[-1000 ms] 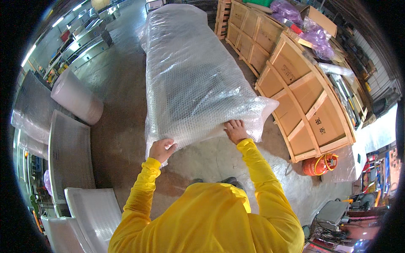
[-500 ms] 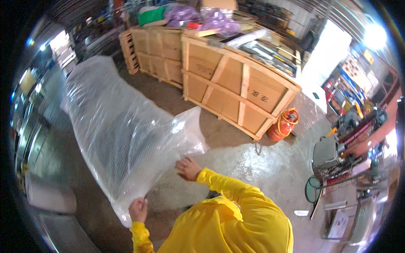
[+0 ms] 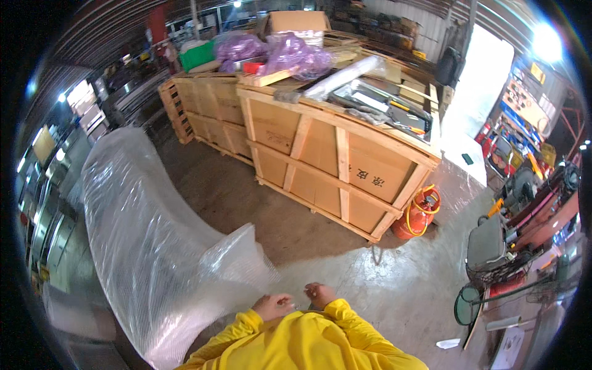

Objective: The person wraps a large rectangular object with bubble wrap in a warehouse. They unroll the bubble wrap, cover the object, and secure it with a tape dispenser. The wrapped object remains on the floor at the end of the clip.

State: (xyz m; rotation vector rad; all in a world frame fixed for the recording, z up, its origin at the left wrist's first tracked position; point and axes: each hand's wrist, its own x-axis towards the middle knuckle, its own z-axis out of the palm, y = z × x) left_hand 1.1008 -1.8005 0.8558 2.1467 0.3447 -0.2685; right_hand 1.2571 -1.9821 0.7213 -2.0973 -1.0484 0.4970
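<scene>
A large clear sheet of bubble wrap stands draped in a long, curved shape at my left, its loose corner jutting toward the middle. My left hand is near the sheet's front edge, in front of my chest, with its fingers curled. Close beside it on the right, my right hand is also curled, fingers toward the left hand. A small gap separates the two hands. What the fingers hold, if anything, is too small to make out. Yellow sleeves cover both forearms.
A wooden-framed crate stands ahead, loaded with purple plastic bags and tools. At its right corner is an orange gas cylinder with a yellow hose. A grey case and a green net lie at the right.
Both hands have left the bubble wrap's edge and come together before my chest. The sheet sits lower in view, its near end bowed. The view has tilted up.
</scene>
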